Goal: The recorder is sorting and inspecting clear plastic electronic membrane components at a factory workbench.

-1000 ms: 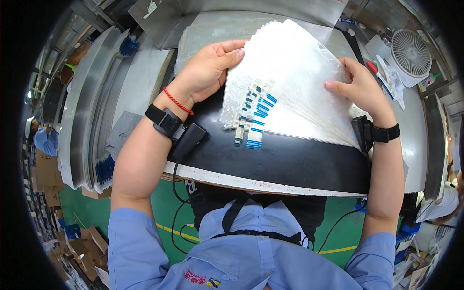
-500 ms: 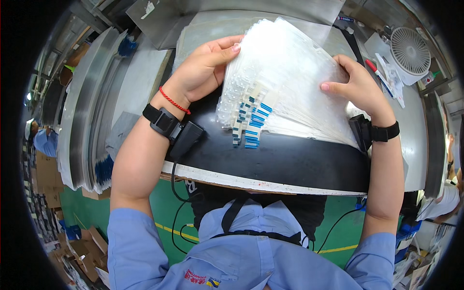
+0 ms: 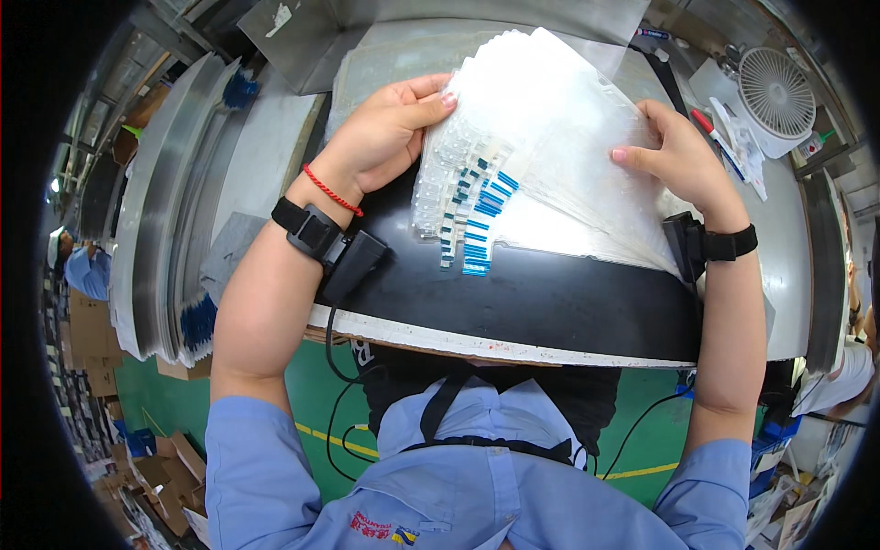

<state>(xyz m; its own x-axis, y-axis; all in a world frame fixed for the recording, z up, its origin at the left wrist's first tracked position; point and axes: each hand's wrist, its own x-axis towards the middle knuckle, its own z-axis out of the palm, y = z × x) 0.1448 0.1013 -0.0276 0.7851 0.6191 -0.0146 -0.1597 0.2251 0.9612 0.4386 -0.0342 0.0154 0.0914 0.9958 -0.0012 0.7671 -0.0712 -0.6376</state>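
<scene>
A fanned stack of thin translucent plastic sheets [image 3: 559, 119] is held up between my hands over a black mat [image 3: 550, 302]. Small blue and dark green tabs [image 3: 486, 215] step along the stack's lower left edge. My left hand [image 3: 401, 128] pinches the upper left edge, thumb on the front. The right hand [image 3: 678, 156] grips the right edge, its thumb on top and its fingers partly hidden behind the sheets. A black strapped device sits on each wrist, and a red cord circles the left one.
On the left stand large stacked sheets [image 3: 170, 211] with blue brush-like ends. At the right are a white fan [image 3: 777, 92], a red marker [image 3: 704, 122] and other pens. A metal panel [image 3: 312, 46] rises behind. People work at both far sides; cartons [image 3: 170, 477] lie on the floor.
The sheets have fanned out slightly more, and the tabbed edge has curved and shifted a little. Both hands keep their hold with only slight movement.
</scene>
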